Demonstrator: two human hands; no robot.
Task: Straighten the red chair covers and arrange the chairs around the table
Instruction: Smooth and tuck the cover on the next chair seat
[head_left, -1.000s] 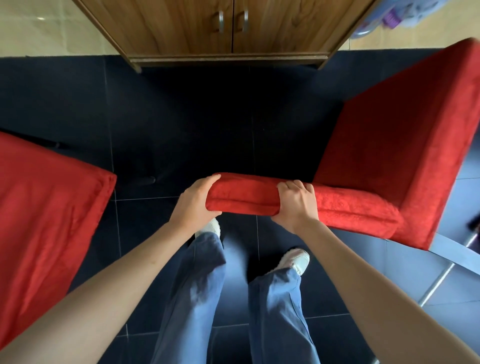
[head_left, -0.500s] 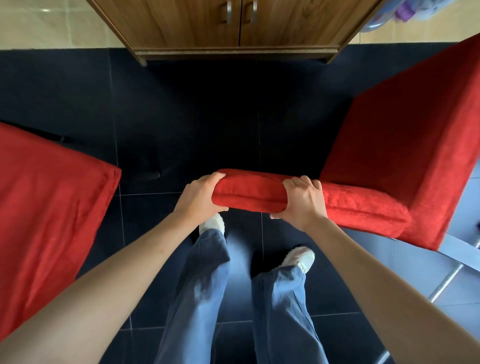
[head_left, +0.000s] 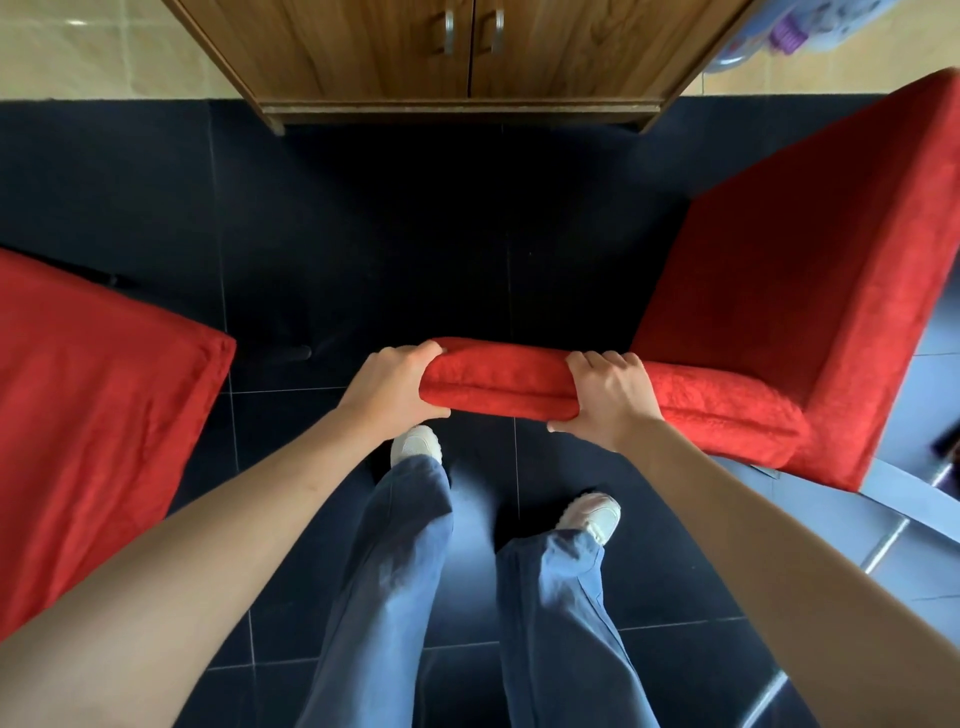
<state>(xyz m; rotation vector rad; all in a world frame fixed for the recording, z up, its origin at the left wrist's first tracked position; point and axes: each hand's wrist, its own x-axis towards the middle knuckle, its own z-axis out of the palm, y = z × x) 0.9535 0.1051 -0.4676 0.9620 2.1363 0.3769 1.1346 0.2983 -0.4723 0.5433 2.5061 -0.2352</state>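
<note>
Over the dark floor (head_left: 363, 234), before the wooden cabinet (head_left: 363, 52), my red chair (head_left: 810, 291) stands to the right and a second red chair (head_left: 88, 415) to the left. My left hand (head_left: 389, 389) grips the near end of the right chair's back top, and my right hand (head_left: 608, 400) clasps it beside.

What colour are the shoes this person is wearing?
White shoes, seen in the head view, below blue trouser legs.
</note>
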